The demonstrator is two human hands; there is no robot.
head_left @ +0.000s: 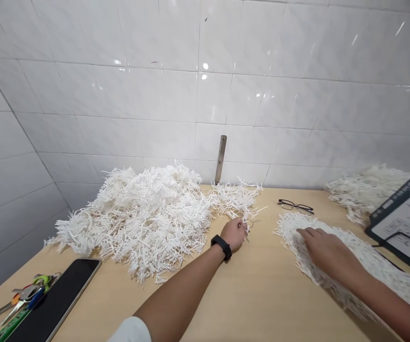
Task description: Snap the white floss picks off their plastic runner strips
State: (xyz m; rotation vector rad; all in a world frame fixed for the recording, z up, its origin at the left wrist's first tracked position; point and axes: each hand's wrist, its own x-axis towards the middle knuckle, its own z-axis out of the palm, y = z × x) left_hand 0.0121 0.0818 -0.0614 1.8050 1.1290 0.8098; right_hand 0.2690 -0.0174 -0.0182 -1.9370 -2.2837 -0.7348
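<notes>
My left hand (232,232), with a black band at the wrist, is closed in a pinch over the middle of the table. Thin white branched strands (247,232) stick out from its fingertips. Just beyond it lies a small loose cluster of the same white strands (235,197), which joins a large tangled heap (148,213) on the left. On the right, my right hand (328,254) rests with fingers extended, palm down, on a flatter pile of white strands (354,242). Its palm side is hidden.
Folded glasses (295,206) lie behind the right pile. Another white heap (368,187) and a dark printed board (407,218) stand far right. A phone (55,299) and keys (30,292) lie front left. A metal bracket (221,159) rises against the tiled wall (155,95).
</notes>
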